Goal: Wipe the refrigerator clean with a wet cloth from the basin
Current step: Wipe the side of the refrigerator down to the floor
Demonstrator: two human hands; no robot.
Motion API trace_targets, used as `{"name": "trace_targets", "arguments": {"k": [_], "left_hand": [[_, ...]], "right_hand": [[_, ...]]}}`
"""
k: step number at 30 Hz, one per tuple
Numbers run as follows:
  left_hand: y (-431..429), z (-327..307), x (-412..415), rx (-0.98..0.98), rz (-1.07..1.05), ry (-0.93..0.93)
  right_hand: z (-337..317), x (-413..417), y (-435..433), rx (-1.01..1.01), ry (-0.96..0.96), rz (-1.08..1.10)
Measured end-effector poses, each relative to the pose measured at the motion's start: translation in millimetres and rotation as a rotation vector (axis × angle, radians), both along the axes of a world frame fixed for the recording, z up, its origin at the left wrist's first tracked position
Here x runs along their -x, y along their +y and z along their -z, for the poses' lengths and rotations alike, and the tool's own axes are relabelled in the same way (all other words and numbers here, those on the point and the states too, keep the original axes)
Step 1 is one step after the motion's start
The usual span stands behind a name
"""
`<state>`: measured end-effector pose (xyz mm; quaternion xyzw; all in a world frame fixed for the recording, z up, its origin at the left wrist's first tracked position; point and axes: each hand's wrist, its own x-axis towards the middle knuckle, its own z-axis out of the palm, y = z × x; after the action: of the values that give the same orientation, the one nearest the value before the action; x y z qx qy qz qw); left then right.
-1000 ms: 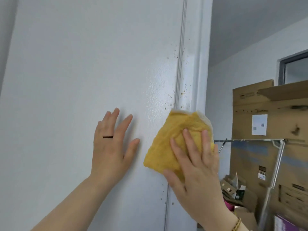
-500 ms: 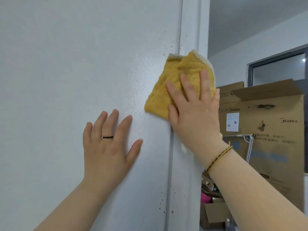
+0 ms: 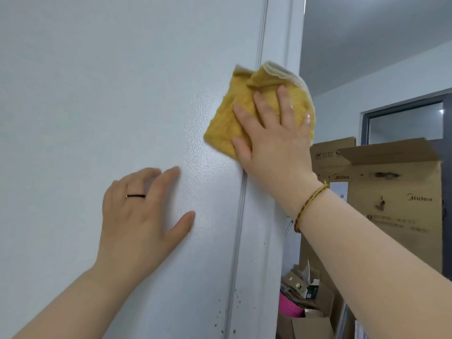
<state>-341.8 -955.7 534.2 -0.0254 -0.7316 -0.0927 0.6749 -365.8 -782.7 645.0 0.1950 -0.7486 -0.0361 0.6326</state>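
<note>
Right hand (image 3: pixel 274 145) spread flat, fingers open, pressing a folded mustard-yellow terry cloth with a pale edge (image 3: pixel 234 113) against the tall white pebble-textured refrigerator panel (image 3: pixel 97 94), high up and across the vertical seam near its right edge. Thin braided yellow-and-dark cord bracelet (image 3: pixel 307 204) around the right wrist. Left hand (image 3: pixel 139 216) lower and to the left, palm laid open against the same white surface, fingers fanned, grasping nothing, a slim dark ring (image 3: pixel 135 196) on one finger. Small brown specks (image 3: pixel 226 319) dotted along the seam near the bottom of the panel, well below the cloth. Beyond the right edge, tall brown cardboard boxes printed "Midea" (image 3: pixel 396 192) in the far background, with smaller cartons and a pink object (image 3: pixel 288 307) heaped low beside them.
</note>
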Motion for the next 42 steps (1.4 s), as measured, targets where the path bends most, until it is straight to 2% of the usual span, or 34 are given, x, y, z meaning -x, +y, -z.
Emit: {"name": "trace_targets", "arguments": {"k": [3,6,7,9,11,14,16,19,22,27,30,36,38,42], "left_hand": [[-7.8,-6.0,1.0,0.0,-0.023,-0.042],[-11.0,-6.6,1.9,0.042,-0.075,-0.106],[-10.6,-7.7,0.8,0.05,-0.09,-0.111],[-10.9,-11.0,-1.8,0.039,-0.107,-0.132],[-12.5,-15.4,-5.0,0.016,-0.087,-0.151],[-15.8,-17.7,-6.1,0.047,-0.095,-0.141],[-16.0,-17.1,-4.3,0.066,-0.125,-0.132],[-15.1,-16.1,-1.9,0.09,-0.178,-0.132],[-15.2,-13.4,1.5,0.094,-0.193,-0.143],[-19.3,-8.9,4.6,0.099,-0.22,-0.16],[-19.4,-7.5,6.6,0.108,-0.213,-0.151],[-19.3,-8.1,7.0,0.099,-0.18,-0.189],[-20.1,-8.3,7.9,0.105,-0.169,-0.174],[-23.8,-6.0,14.3,0.132,-0.141,-0.106]], "right_hand": [[36.1,10.0,9.9,-0.122,0.123,-0.021],[10.3,7.3,21.4,-0.224,0.133,-0.02],[-9.6,2.2,20.1,-0.202,0.114,-0.049],[-50.3,-4.6,12.8,-0.103,-0.051,-0.093],[-70.4,-6.5,4.2,-0.005,-0.095,-0.063],[-46.1,-1.1,-4.4,-0.005,0.045,0.004],[-22.6,6.2,2.4,-0.096,0.154,0.032],[-37.9,-1.6,14.0,-0.206,0.14,0.044],[-99.0,-4.7,14.8,-0.116,-0.017,0.001],[-167.0,-6.0,-4.1,0.02,-0.03,-0.016],[-161.0,-8.3,-9.4,0.044,-0.02,0.013],[-89.9,-7.8,-0.8,-0.055,-0.039,0.089],[-103.1,-10.4,0.8,-0.046,-0.059,0.073],[-170.2,-15.2,-19.5,0.078,-0.093,0.103]]}}
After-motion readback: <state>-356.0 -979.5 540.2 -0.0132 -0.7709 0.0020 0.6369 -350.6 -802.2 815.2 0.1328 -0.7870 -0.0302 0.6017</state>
